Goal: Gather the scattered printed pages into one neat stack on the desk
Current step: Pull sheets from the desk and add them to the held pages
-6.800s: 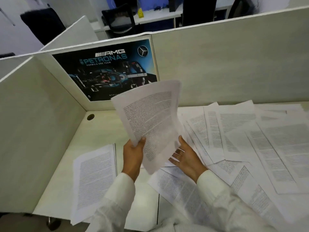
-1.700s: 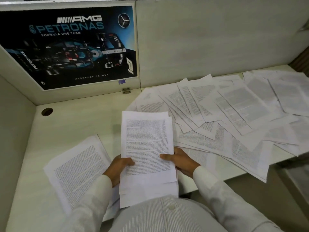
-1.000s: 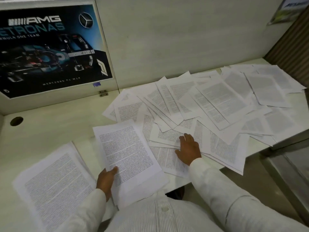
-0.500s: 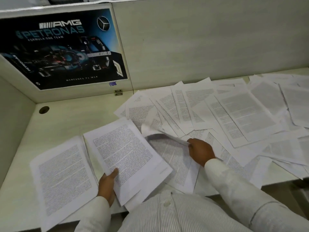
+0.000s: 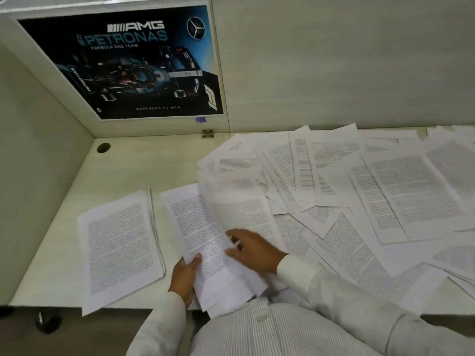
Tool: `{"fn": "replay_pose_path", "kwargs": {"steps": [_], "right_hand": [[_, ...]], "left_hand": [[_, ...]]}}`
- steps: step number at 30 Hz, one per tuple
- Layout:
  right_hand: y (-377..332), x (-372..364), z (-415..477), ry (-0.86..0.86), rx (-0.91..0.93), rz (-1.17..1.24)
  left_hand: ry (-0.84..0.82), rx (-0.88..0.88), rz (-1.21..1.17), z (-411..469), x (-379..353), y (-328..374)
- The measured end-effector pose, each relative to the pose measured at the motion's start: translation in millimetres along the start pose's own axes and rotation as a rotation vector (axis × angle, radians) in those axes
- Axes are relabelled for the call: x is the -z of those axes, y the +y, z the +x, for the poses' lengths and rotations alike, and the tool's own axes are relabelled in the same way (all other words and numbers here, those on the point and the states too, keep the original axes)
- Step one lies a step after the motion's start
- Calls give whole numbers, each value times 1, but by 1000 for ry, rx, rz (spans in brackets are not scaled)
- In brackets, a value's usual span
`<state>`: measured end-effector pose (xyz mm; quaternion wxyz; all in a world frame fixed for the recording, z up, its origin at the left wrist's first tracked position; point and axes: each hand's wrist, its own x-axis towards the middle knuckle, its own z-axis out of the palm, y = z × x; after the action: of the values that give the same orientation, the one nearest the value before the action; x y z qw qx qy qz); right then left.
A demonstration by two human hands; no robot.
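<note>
The table (image 5: 64,201) carries all the paper. At lower left of the frame a squared stack of printed pages (image 5: 120,247) lies flat, its near corner jutting past the table's front edge. Just to its right, at lower centre, is a second sheaf of pages (image 5: 195,227), its bottom end hanging over the edge toward the person's striped shirt (image 5: 270,335).

The left hand (image 5: 183,276) pinches this sheaf at its lower left edge, thumb on top and fingers underneath. The right hand (image 5: 253,249) lies on the sheaf's right side with fingers reaching left and the thumb held apart. A blurred sheet (image 5: 231,199) slants up from under it across the sheaf. Whether the right hand pinches that sheet or only presses on it cannot be told.

The whole right half of the frame is covered by loose pages (image 5: 401,196), overlapping at many angles and reaching the back wall; some lie under the right sleeve (image 5: 334,291) and crowd against the sheaf.

Behind, a pale partition (image 5: 334,60) closes the table in. A dark racing-team poster (image 5: 138,65) is fixed to it at upper left. Below the poster are a small metal bracket (image 5: 207,133) and a round cable hole (image 5: 103,147) in the table's back corner.
</note>
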<state>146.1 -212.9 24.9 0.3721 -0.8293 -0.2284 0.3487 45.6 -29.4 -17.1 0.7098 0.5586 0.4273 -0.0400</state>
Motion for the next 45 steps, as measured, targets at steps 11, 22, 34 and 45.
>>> {"fn": "replay_pose_path", "kwargs": {"steps": [11, 22, 34, 45], "right_hand": [[32, 50, 8, 417, -399, 243], [-25, 56, 20, 258, -56, 831], [-93, 59, 29, 341, 100, 722], [-99, 65, 42, 697, -34, 1110]], "left_hand": [[-96, 32, 2, -10, 28, 25], [-294, -42, 194, -14, 26, 101], [-246, -357, 152, -8, 11, 168], [-162, -698, -204, -45, -7, 261]]}}
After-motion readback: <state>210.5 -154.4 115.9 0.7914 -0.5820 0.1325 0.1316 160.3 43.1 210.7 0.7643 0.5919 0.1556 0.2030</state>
